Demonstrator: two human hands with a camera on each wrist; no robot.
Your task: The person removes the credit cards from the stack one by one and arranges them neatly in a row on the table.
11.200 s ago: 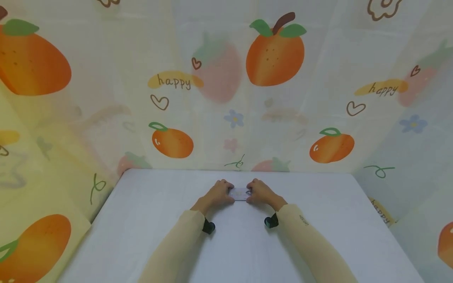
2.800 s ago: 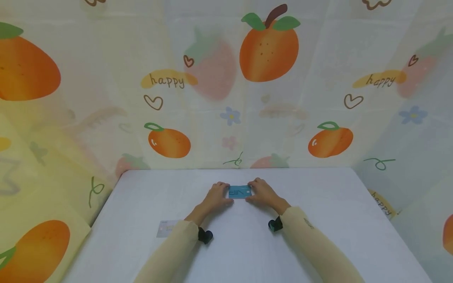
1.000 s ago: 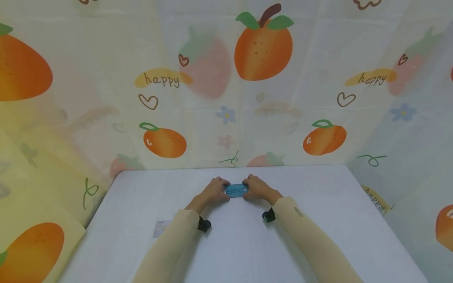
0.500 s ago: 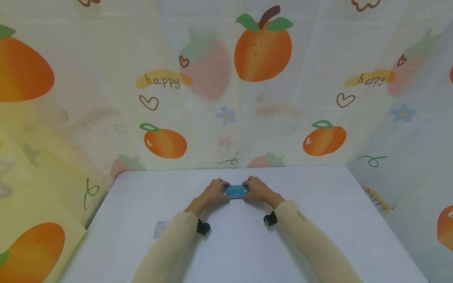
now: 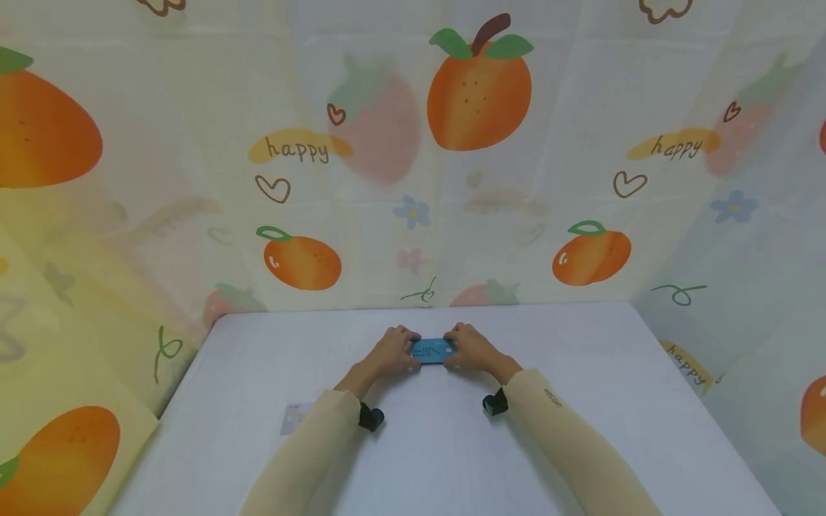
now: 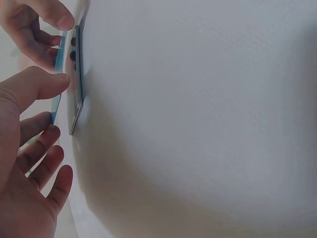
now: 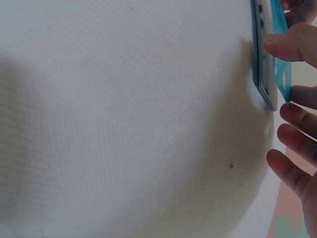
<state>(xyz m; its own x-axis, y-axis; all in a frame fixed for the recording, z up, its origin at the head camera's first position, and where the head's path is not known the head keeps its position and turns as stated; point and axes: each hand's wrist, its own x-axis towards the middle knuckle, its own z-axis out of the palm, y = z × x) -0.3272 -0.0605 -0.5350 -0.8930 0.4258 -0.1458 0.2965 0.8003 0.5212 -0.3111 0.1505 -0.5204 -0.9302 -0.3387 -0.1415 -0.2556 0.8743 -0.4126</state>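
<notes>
In the head view a blue card (image 5: 432,350) marked "VIP" is held level near the table's far side. My left hand (image 5: 392,351) pinches its left end between thumb and fingers. The other end is pinched by my right hand (image 5: 474,349). Both wrist views show a small stack of cards (image 6: 78,84) on the table just beneath the blue card, with a narrow gap between them. My thumb (image 7: 285,45) presses the near edge of the card in the right wrist view. A pale grey card (image 5: 293,418) lies on the table, partly hidden behind my left sleeve.
The white table (image 5: 581,401) has its far edge against a fruit-patterned cloth (image 5: 413,215). More of this cloth hangs at the left and right sides. Each wrist carries a small black camera (image 5: 371,416).
About eleven seconds ago both hands held a pale card; since then a grey card has appeared at the left and both hands have the blue card. Over the last second they barely move.
</notes>
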